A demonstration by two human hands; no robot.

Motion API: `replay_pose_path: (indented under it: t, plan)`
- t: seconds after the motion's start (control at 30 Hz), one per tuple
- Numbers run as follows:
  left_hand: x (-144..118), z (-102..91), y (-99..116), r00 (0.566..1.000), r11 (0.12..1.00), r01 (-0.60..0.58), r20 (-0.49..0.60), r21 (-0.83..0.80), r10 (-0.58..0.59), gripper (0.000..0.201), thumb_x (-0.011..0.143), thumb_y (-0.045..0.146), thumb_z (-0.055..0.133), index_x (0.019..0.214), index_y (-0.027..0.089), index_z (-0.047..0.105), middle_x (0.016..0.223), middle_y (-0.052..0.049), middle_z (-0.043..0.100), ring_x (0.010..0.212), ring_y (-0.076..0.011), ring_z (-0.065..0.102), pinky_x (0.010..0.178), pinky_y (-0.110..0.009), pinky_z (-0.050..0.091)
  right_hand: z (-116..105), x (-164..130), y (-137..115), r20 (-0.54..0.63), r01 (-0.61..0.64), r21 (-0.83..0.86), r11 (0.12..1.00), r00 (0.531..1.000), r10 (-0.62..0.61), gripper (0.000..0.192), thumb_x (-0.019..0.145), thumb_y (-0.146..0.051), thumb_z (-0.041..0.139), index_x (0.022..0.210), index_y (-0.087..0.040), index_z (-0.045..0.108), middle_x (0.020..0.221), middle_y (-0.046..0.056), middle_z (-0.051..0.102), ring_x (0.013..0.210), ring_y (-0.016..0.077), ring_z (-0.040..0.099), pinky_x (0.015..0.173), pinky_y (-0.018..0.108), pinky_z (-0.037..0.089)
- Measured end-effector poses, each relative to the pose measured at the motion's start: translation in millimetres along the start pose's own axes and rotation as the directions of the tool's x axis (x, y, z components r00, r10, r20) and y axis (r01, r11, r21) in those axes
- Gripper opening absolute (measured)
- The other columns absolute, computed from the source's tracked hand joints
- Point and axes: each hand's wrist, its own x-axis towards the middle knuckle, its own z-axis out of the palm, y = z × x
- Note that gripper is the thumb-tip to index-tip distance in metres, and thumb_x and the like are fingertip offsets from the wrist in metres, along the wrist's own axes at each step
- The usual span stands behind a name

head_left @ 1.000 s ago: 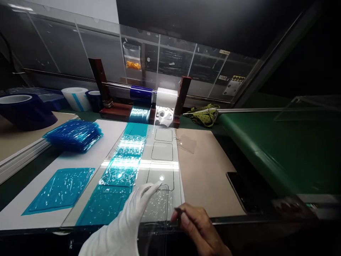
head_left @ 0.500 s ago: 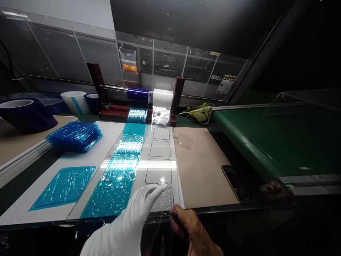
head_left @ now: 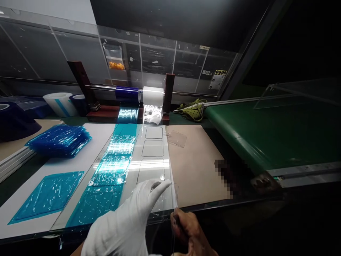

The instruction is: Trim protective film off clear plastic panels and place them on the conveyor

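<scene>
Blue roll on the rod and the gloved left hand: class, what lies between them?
In the head view, a teal film strip beside a clear strip with rectangle outlines.

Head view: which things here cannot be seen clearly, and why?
- Dark object on the brown board: pixelated.
- Right hand: cut by the bottom edge; grip unclear.
- Clear sheet: transparent, outline faint.
- Yellow label: too small.
</scene>
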Motion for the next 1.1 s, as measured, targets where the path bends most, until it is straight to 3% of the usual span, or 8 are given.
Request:
replay_pose_path:
  t: [0.3, 0.43, 0.5, 0.53, 0.6, 0.67, 0.87, 1.1]
  plan:
    - [16, -71.0, 28, 0.995, 0.989, 0.079, -0.073, 0.128, -0.070, 0.128, 0.041, 0.030, 0.076, 0.150, 0.022, 0.009, 0.128, -0.017, 0.039, 0.112, -0.0419, 0.043, 0.098, -0.063, 0.033, -44, 16, 44, -0.367, -0.061, -0.466, 0.883, 0.921, -0.130, 0.046, 0.078, -0.067, 0.059, 0.077, -0.023, 0.044, 0.064, -0.003, 0.048, 0.054, 0.0126, 0.048, 0.052, 0.024, 0.043]
    - [2, -66.8, 19, 0.953, 0.930, 0.292, -0.011, -0.225, -0.302, 0.124, 0.049, 0.044, 0.079, 0.151, 0.026, 0.011, 0.138, -0.017, 0.036, 0.125, -0.0472, 0.034, 0.106, -0.067, 0.020, -84, 66, 79, -0.277, -0.122, -0.728, 0.675, 0.953, -0.126, 0.033, 0.087, -0.054, 0.054, 0.081, -0.021, 0.051, 0.072, 0.002, 0.061, 0.062, 0.0203, 0.061, 0.055, 0.031, 0.047]
    - [-9, -60.1, 10, 0.897, 0.600, 0.426, 0.230, -0.677, -0.377, 0.116, 0.055, 0.057, 0.078, 0.150, 0.027, 0.019, 0.144, -0.015, 0.037, 0.132, -0.0437, 0.032, 0.110, -0.064, 0.020, -92, 82, 92, -0.252, -0.105, -0.747, 0.656, 0.958, -0.133, 0.029, 0.087, -0.050, 0.055, 0.087, -0.020, 0.057, 0.083, 0.007, 0.068, 0.073, 0.0268, 0.067, 0.059, 0.036, 0.051]
    - [-15, -57.2, 7, 0.869, 0.282, 0.462, 0.366, -0.841, -0.333, 0.110, 0.059, 0.063, 0.074, 0.149, 0.026, 0.023, 0.146, -0.014, 0.037, 0.135, -0.0407, 0.032, 0.112, -0.060, 0.020, -93, 85, 94, -0.238, -0.091, -0.754, 0.650, 0.961, -0.141, 0.030, 0.088, -0.048, 0.055, 0.093, -0.019, 0.059, 0.090, 0.010, 0.070, 0.081, 0.0296, 0.068, 0.063, 0.039, 0.053]
    - [-24, -52.3, 3, 0.852, -0.343, 0.434, 0.503, -0.833, -0.144, 0.105, 0.066, 0.077, 0.059, 0.147, 0.019, 0.028, 0.147, -0.016, 0.038, 0.138, -0.0365, 0.031, 0.115, -0.054, 0.021, -88, 86, 86, -0.206, -0.049, -0.763, 0.644, 0.964, -0.170, 0.041, 0.088, -0.048, 0.054, 0.113, -0.017, 0.057, 0.109, 0.014, 0.068, 0.100, 0.0328, 0.066, 0.078, 0.046, 0.054]
    - [-28, -47.5, 3, 0.851, -0.667, 0.359, 0.522, -0.653, -0.053, 0.115, 0.064, 0.088, 0.047, 0.145, 0.008, 0.031, 0.147, -0.022, 0.038, 0.139, -0.0382, 0.029, 0.115, -0.055, 0.020, -77, 81, 63, -0.137, 0.053, -0.759, 0.649, 0.962, -0.238, 0.060, 0.086, -0.052, 0.056, 0.132, -0.015, 0.047, 0.127, 0.017, 0.061, 0.116, 0.0327, 0.058, 0.094, 0.049, 0.049]
    - [-14, -34.1, 6, 0.847, -0.891, 0.233, 0.531, -0.390, -0.011, 0.136, 0.048, 0.089, 0.060, 0.145, -0.001, 0.026, 0.147, -0.028, 0.034, 0.134, -0.0421, 0.034, 0.105, -0.054, 0.033, -30, 78, -20, 0.283, 0.502, -0.661, 0.558, 0.855, -0.434, 0.107, 0.075, -0.068, 0.060, 0.150, -0.006, 0.015, 0.147, 0.020, 0.042, 0.138, 0.0319, 0.036, 0.116, 0.056, 0.025]
    - [7, -31.8, 4, 0.916, -0.889, 0.220, 0.398, -0.401, 0.047, 0.125, 0.056, 0.085, 0.060, 0.144, 0.001, 0.031, 0.146, -0.027, 0.037, 0.138, -0.0410, 0.031, 0.109, -0.049, 0.030, -10, 97, -28, 0.389, 0.551, -0.638, 0.538, 0.833, -0.392, 0.110, 0.074, -0.058, 0.065, 0.149, -0.003, 0.008, 0.145, 0.024, 0.044, 0.137, 0.0347, 0.038, 0.115, 0.062, 0.021]
